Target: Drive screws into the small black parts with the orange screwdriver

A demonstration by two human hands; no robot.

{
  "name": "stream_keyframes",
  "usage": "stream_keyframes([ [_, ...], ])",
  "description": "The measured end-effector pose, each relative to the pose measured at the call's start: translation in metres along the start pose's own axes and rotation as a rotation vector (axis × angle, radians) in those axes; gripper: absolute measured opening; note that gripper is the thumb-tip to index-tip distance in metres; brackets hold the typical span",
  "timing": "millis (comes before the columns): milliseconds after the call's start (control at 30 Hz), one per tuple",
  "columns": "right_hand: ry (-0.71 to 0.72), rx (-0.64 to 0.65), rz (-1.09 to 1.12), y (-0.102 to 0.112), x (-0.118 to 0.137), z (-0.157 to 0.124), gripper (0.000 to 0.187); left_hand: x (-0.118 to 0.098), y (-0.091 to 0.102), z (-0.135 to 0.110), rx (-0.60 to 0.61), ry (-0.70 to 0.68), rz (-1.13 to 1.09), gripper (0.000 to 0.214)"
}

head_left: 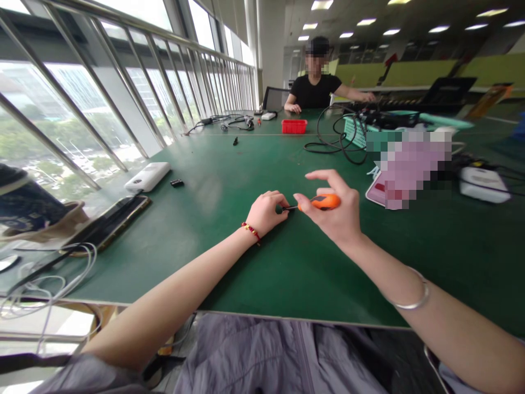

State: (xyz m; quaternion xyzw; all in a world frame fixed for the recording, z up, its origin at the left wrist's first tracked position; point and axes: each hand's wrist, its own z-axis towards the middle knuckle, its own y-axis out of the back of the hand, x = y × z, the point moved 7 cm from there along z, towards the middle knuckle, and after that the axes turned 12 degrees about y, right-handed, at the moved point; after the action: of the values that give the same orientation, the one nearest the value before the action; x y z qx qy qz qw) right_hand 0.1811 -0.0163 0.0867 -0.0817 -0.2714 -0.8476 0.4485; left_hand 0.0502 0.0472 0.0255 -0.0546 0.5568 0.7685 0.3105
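Note:
My right hand has an orange-handled screwdriver lying in it, the handle held against the palm with the index finger and thumb stretched apart. The thin shaft points left towards my left hand. There the fingers are closed in a pinch around a small black part, mostly hidden by the fingers. The screwdriver's tip meets or nearly meets that part; I cannot tell which. Both hands are just above the green table, the left one resting on it or close to it.
To the left are a small black piece, a white power bank and a phone with cables. A red tray stands farther back. At right are a teal basket with black cables and a pink-cased phone. A person sits opposite.

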Motion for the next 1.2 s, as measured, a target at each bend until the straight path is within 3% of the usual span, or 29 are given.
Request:
stream_keyframes([
  [100,0.001,0.021,0.026,-0.001,-0.001,0.0,0.02,0.0,-0.001,0.0,0.009,-0.001,0.006,0.005],
  [300,0.072,-0.045,0.068,0.001,-0.001,0.002,0.054,0.001,-0.001,0.0,0.005,0.004,-0.003,0.006],
  [500,-0.021,0.023,0.017,0.0,-0.004,0.001,0.02,0.001,0.0,0.0,0.017,0.009,-0.016,0.005],
  [633,0.036,-0.035,0.064,0.001,-0.002,0.002,0.047,0.001,0.001,0.0,0.007,0.011,-0.002,0.004],
  [667,0.028,-0.03,0.056,0.001,-0.003,0.002,0.045,0.001,0.001,0.0,0.009,0.014,-0.001,0.004],
  [767,-0.002,0.014,0.011,-0.001,-0.005,0.002,0.014,0.002,0.0,0.0,0.025,0.025,-0.007,0.006],
  [967,0.004,-0.099,-0.017,0.013,-0.009,0.003,0.022,0.001,0.001,0.0,0.035,0.034,-0.023,0.008],
  [1200,-0.009,-0.081,-0.015,0.011,-0.017,0.003,0.02,0.001,0.002,0.0,0.033,0.032,-0.023,0.008],
])
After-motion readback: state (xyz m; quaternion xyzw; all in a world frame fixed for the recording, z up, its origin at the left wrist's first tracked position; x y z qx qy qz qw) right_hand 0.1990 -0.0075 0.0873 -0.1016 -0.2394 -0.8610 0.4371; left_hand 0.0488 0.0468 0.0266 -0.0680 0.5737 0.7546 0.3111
